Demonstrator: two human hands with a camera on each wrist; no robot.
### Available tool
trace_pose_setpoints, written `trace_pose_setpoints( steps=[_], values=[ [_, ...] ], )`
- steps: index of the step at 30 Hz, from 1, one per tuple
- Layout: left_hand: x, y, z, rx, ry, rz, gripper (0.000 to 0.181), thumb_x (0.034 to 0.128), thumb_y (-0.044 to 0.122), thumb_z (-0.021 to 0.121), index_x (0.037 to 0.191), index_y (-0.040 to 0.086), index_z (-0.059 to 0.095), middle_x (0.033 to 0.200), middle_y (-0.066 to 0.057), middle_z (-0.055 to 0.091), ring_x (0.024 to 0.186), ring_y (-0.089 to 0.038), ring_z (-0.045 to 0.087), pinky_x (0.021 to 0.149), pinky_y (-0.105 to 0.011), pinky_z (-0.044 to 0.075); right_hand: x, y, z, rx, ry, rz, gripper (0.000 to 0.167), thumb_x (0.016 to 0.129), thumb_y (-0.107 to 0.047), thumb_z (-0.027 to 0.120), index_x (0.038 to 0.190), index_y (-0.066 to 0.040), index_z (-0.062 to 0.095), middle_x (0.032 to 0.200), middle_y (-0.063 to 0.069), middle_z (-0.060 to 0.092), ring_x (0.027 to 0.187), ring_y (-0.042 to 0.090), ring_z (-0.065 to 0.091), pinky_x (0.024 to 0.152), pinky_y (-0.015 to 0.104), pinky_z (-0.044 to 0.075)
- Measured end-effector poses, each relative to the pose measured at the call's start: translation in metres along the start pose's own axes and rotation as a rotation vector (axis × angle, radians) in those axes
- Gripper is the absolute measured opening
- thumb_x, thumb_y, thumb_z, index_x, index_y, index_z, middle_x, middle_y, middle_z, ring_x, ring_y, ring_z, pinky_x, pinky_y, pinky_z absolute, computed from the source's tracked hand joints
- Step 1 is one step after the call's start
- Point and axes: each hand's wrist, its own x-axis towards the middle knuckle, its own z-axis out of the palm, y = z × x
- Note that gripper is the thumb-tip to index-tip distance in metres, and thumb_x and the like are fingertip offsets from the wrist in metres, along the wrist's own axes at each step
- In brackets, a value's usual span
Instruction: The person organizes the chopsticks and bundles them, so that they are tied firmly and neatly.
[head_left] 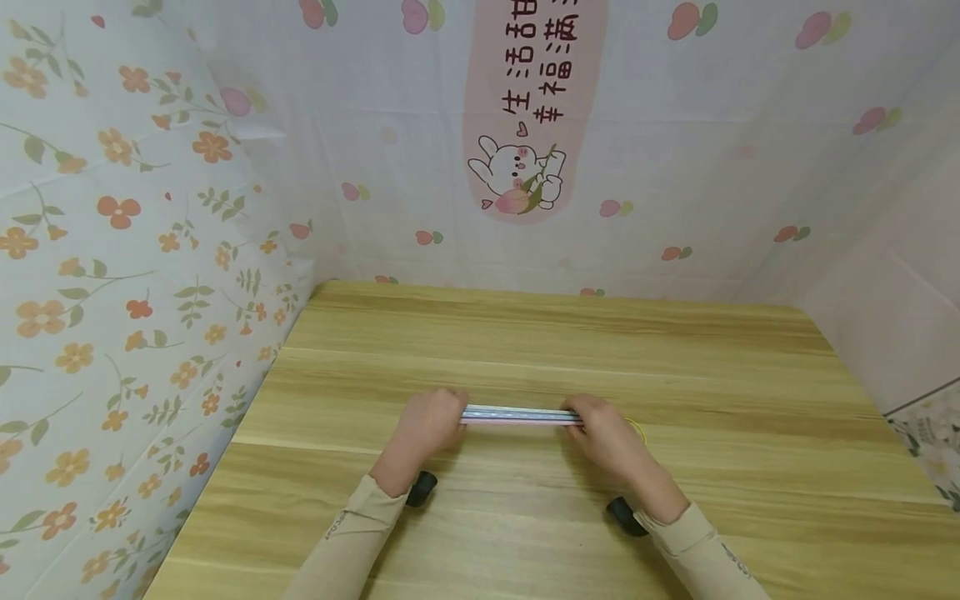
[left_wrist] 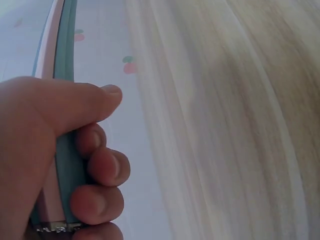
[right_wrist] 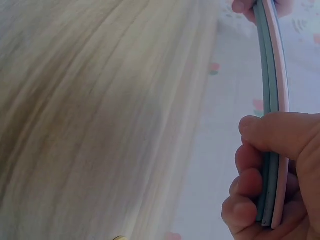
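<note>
A bundle of slim pastel pencils (head_left: 517, 415) in pink, teal and pale blue lies level between both hands, above the table. My left hand (head_left: 433, 421) grips one end, where a silvery crimped band shows in the left wrist view at the pencils' (left_wrist: 65, 185) lower end. Around the opposite end curl the fingers of my right hand (head_left: 603, 433). Flat ends of the pencils (right_wrist: 274, 200) show by its palm in the right wrist view. A thin yellow loop, like a rubber band (head_left: 637, 427), appears just beyond the right hand, partly hidden by it.
The wood-grain table (head_left: 517, 517) stretches under both arms. A white cloth with fruit prints (head_left: 420, 167) hangs behind it, and a flowered cloth (head_left: 120, 275) covers the left side. Black devices (head_left: 625, 517) sit under both wrists.
</note>
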Motion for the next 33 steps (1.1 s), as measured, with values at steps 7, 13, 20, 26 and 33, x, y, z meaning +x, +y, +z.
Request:
trace_pose_setpoints(
  steps=[7,13,20,26,33],
  values=[
    [-0.001,0.001,0.002,0.047,0.064,0.048,0.026,0.0803,0.024,0.073,0.066,0.015,0.052,0.054,0.003,0.049,0.045,-0.008,0.037,0.037,-0.027,0.035,0.000,0.005,-0.003,0.045,0.083,0.068,0.014,0.075,-0.001,0.076,0.084,-0.003,0.066,0.081,0.004,0.060,0.072,0.012,0.054,0.062,0.029,0.048],
    [0.000,0.001,0.000,0.038,0.051,0.041,0.025,0.0811,0.022,0.070,0.067,0.014,0.051,0.053,0.001,0.048,0.044,-0.010,0.037,0.037,-0.029,0.036,-0.001,0.010,-0.007,0.148,0.069,0.139,0.015,0.077,-0.004,0.076,0.088,-0.005,0.067,0.085,0.002,0.062,0.075,0.011,0.056,0.064,0.028,0.049],
    [0.000,0.000,-0.003,0.036,0.060,0.047,0.025,0.0804,0.023,0.073,0.068,0.014,0.053,0.055,0.001,0.052,0.045,-0.011,0.042,0.038,-0.029,0.037,-0.001,0.014,-0.012,0.462,-0.030,0.187,0.020,0.085,-0.010,0.070,0.104,-0.005,0.066,0.100,0.007,0.065,0.084,0.007,0.059,0.072,0.024,0.052],
    [0.001,0.001,-0.004,0.022,0.036,0.028,0.021,0.0816,0.025,0.073,0.073,0.013,0.057,0.062,-0.001,0.059,0.049,-0.015,0.053,0.041,-0.031,0.042,0.001,0.009,-0.016,0.619,-0.022,0.210,0.023,0.092,-0.012,0.061,0.112,-0.002,0.064,0.110,0.016,0.066,0.094,0.005,0.060,0.078,0.022,0.051],
    [0.001,0.004,-0.008,0.005,0.027,-0.022,0.017,0.0794,0.020,0.076,0.080,0.011,0.062,0.074,-0.003,0.065,0.060,-0.020,0.063,0.046,-0.033,0.048,0.003,0.005,-0.013,0.515,0.018,0.155,0.023,0.091,-0.012,0.064,0.111,-0.004,0.066,0.109,0.009,0.068,0.094,0.006,0.059,0.079,0.026,0.050]
  ],
)
